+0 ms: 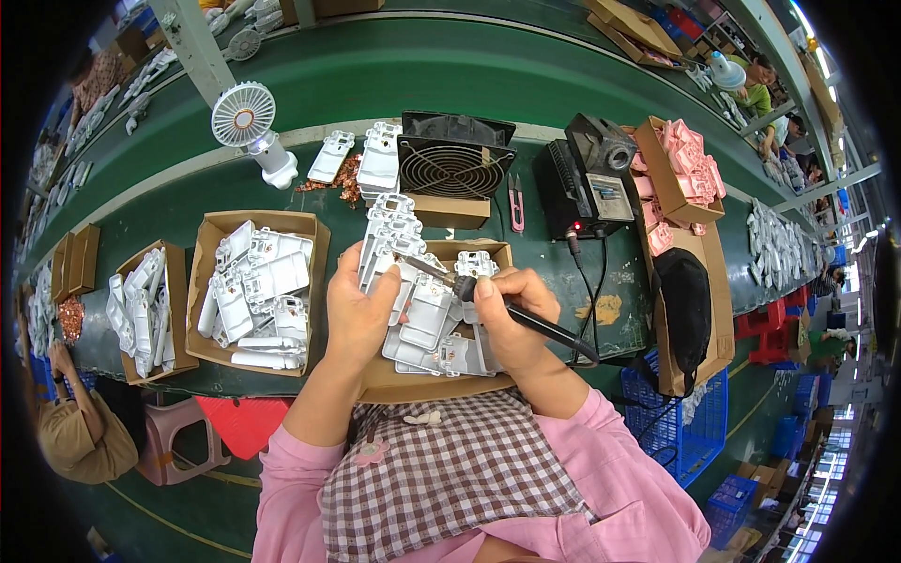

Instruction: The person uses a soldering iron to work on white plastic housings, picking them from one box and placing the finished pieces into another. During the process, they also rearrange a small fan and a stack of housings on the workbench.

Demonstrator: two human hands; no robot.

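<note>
My left hand is closed round several white plastic housings, fanned out one over another. In my right hand is a soldering iron, its black handle gripped between thumb and fingers. The iron's metal tip points left and reaches the lower end of the held housings; whether it touches them I cannot tell. Under both hands is a shallow cardboard box with more white housings lying loose in it. The iron's black cable runs right and up to a soldering station with a lit red light.
A black fume fan stands behind the box, beside red-handled snips. A small white fan and copper-coloured pieces are farther left. Boxes of white housings and pink parts flank me. A black pouch lies right.
</note>
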